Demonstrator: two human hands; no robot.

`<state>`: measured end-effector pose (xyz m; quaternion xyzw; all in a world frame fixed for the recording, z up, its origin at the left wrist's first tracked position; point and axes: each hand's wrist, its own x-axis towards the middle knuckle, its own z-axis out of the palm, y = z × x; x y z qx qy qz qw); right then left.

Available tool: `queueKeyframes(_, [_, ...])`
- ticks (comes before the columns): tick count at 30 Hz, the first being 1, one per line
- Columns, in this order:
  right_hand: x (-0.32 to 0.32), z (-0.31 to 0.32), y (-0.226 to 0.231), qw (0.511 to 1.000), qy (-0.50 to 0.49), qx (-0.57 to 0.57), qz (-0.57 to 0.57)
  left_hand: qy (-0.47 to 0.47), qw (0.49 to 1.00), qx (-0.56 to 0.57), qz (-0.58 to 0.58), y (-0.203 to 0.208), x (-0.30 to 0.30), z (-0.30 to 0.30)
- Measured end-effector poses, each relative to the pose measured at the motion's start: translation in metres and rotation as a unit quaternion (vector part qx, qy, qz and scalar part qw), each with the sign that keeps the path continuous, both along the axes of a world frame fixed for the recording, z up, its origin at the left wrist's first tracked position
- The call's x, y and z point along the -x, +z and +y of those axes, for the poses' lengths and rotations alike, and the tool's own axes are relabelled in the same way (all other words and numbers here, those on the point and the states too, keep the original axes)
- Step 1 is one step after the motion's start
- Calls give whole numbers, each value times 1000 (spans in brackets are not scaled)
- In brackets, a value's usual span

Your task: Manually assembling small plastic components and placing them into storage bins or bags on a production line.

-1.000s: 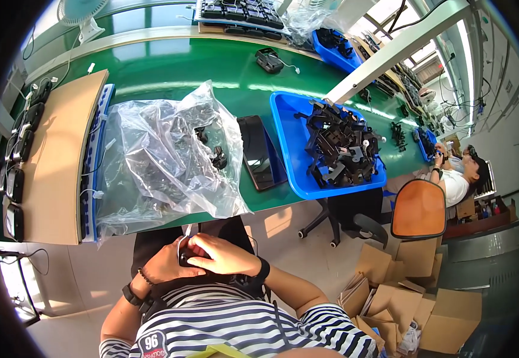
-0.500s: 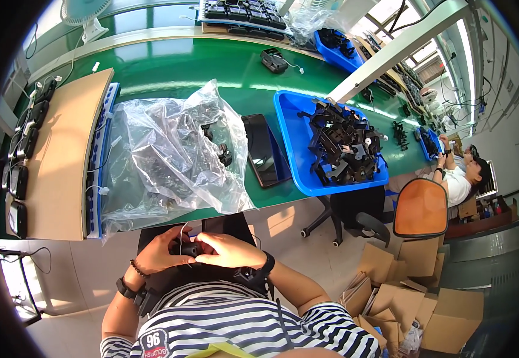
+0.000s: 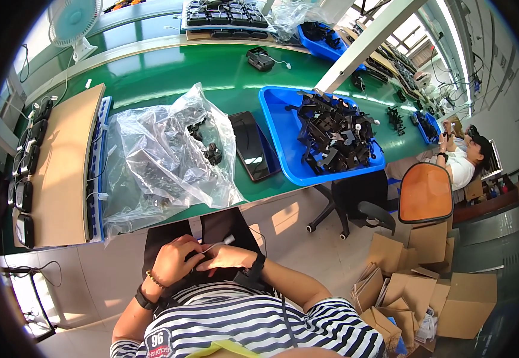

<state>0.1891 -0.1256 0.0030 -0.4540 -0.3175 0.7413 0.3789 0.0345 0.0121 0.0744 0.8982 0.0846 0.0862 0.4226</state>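
Green workbench [image 3: 170, 71] as landmark. On it: crumpled clear plastic bag [image 3: 158, 158] at near edge, dark flat tablet [image 3: 252, 146] just right of bag, blue tray [image 3: 283, 128] of black parts further right. White fan [image 3: 71, 24] at far left corner. Flattened cardboard boxes [image 3: 427, 286] on floor, well right.

Sunlight is falling across a long green bench [image 3: 170, 71] and pale tiled floor [image 3: 92, 280]; a white fan [image 3: 71, 21] is standing at the bench's far corner, an orange chair [image 3: 425, 192] and flattened cardboard boxes [image 3: 427, 292] sitting alongside.
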Motion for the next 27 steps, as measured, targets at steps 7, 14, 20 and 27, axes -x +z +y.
queueKeyframes(7, [8,-18,3,990,-109,37,76,56,995,79,-20,14,8,-9])
queueKeyframes(14, [0,-36,23,955,-256,47,141,44,992,94,-73,41,34,-23])
queueKeyframes(20, [10,-47,80,939,-343,13,25,-56,981,-33,-182,57,49,-31])
queueKeyframes(27, [13,-57,89,904,-380,-170,-102,20,939,299,-166,27,79,-33])
